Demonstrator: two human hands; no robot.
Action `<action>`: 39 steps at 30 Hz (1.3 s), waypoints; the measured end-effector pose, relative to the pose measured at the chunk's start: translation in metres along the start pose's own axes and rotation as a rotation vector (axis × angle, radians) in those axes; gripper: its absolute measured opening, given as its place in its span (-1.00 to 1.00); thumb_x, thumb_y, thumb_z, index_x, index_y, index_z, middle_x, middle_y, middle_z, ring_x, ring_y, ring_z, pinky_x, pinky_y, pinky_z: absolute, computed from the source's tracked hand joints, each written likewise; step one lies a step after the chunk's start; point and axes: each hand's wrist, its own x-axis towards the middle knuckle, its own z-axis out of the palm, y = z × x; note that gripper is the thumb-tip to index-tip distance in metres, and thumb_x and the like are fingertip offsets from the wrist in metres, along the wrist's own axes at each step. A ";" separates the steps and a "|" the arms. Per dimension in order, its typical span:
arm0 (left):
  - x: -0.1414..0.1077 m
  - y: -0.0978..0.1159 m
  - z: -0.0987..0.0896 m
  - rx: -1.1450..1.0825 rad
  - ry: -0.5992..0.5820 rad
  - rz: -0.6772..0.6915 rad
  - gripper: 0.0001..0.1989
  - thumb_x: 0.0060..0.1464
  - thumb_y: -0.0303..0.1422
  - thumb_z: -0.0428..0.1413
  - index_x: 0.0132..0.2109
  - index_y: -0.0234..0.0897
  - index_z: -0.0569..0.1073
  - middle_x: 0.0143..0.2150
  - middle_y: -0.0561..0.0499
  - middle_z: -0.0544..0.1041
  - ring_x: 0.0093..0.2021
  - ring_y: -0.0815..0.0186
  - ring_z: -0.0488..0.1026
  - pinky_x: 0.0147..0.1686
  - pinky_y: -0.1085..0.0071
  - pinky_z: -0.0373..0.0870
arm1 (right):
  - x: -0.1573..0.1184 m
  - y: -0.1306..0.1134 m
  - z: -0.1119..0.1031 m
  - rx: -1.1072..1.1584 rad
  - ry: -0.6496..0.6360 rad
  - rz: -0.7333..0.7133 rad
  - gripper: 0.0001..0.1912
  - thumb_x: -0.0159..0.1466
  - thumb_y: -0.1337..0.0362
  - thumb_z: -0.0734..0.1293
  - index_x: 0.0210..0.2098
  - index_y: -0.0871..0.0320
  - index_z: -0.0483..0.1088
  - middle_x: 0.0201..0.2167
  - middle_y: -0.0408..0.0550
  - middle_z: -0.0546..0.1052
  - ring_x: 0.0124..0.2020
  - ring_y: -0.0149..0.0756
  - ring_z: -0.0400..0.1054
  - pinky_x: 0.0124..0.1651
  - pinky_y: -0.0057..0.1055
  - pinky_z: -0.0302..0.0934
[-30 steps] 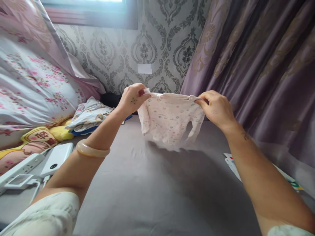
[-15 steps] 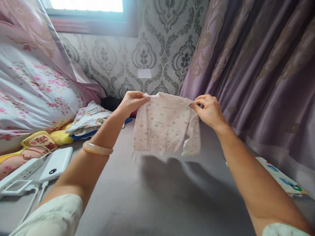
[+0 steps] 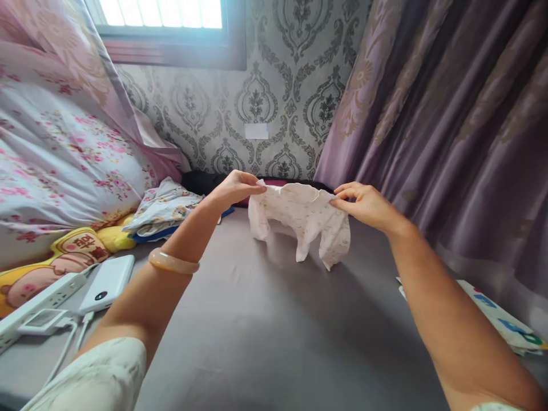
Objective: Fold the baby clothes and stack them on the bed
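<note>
A small pale pink patterned shirt (image 3: 299,211) hangs between my two hands above the grey sheet (image 3: 257,337). My left hand (image 3: 240,187) pinches one shoulder of it, with the thumb and fingers closed on the cloth. The opposite shoulder is pinched by my right hand (image 3: 357,202). The neckline is at the top, between the hands. Below, the sleeves and body hang bunched and curled, with the lower edges close to the sheet.
Folded clothes (image 3: 165,208) lie at the left, beside a yellow cartoon cushion (image 3: 71,257). Nearer are a power strip (image 3: 43,305) and a white power bank (image 3: 107,282) with cables. Printed sheets (image 3: 496,314) lie right, below a purple curtain (image 3: 428,142).
The shirt was spread out flat with its front showing; now its lower part has swung back and folded up. Both hands sit slightly lower in view, still pinching it.
</note>
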 end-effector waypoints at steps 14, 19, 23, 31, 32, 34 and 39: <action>0.008 -0.013 0.008 -0.146 -0.250 0.017 -0.74 -0.23 -0.17 0.33 -0.44 -0.26 0.56 -0.42 -0.01 0.55 -0.32 0.25 0.49 -0.32 0.36 0.38 | 0.000 0.003 -0.001 0.259 -0.380 0.030 -0.56 0.02 -0.16 0.45 -0.44 0.12 0.59 -0.31 -0.06 0.57 -0.21 -0.19 0.43 -0.10 -0.27 0.29; 0.005 -0.011 0.007 -0.108 -0.252 0.031 -0.75 -0.24 -0.19 0.35 -0.48 -0.27 0.55 -0.40 -0.03 0.55 -0.32 0.25 0.49 -0.29 0.34 0.39 | -0.002 0.003 -0.006 0.300 -0.406 0.025 -0.55 -0.02 -0.16 0.47 -0.45 0.12 0.60 -0.26 -0.06 0.56 -0.17 -0.18 0.42 -0.09 -0.28 0.28; 0.004 -0.005 0.008 -0.130 -0.272 0.037 -0.71 -0.21 -0.15 0.35 -0.46 -0.29 0.55 -0.38 -0.04 0.55 -0.33 0.25 0.49 -0.30 0.34 0.39 | -0.003 0.000 -0.009 0.330 -0.408 0.073 -0.52 -0.01 -0.19 0.46 -0.43 0.13 0.60 -0.34 -0.07 0.57 -0.22 -0.19 0.42 -0.13 -0.28 0.29; 0.014 -0.010 0.012 -0.245 -0.284 -0.034 -0.67 -0.28 -0.13 0.39 -0.43 -0.27 0.56 -0.34 -0.06 0.57 -0.27 0.29 0.47 -0.20 0.34 0.37 | 0.002 0.008 -0.009 0.415 -0.372 0.109 -0.48 -0.06 -0.22 0.48 -0.42 0.12 0.58 -0.35 -0.07 0.57 -0.25 -0.22 0.41 -0.14 -0.28 0.28; 0.017 -0.015 0.013 -0.240 -0.240 -0.065 -0.67 -0.29 -0.14 0.39 -0.44 -0.27 0.55 -0.37 -0.04 0.56 -0.29 0.30 0.46 -0.20 0.35 0.36 | 0.004 0.011 -0.006 0.414 -0.303 0.145 -0.47 -0.07 -0.23 0.48 -0.42 0.12 0.57 -0.39 -0.08 0.57 -0.29 -0.24 0.41 -0.17 -0.30 0.28; 0.023 -0.024 0.015 -0.243 -0.194 -0.103 -0.67 -0.29 -0.15 0.39 -0.43 -0.28 0.53 -0.38 -0.02 0.54 -0.29 0.33 0.46 -0.19 0.37 0.35 | 0.008 0.018 0.003 0.417 -0.188 0.194 -0.45 -0.09 -0.25 0.48 -0.42 0.12 0.55 -0.44 -0.10 0.55 -0.35 -0.27 0.39 -0.22 -0.33 0.27; 0.027 -0.041 0.020 -0.271 -0.169 -0.064 -0.64 -0.23 -0.14 0.36 -0.38 -0.30 0.47 -0.39 0.05 0.49 -0.33 0.37 0.44 -0.22 0.42 0.32 | 0.014 0.034 0.025 0.382 -0.009 0.166 -0.42 -0.05 -0.29 0.43 -0.42 0.14 0.48 -0.45 -0.10 0.53 -0.40 -0.31 0.34 -0.28 -0.36 0.23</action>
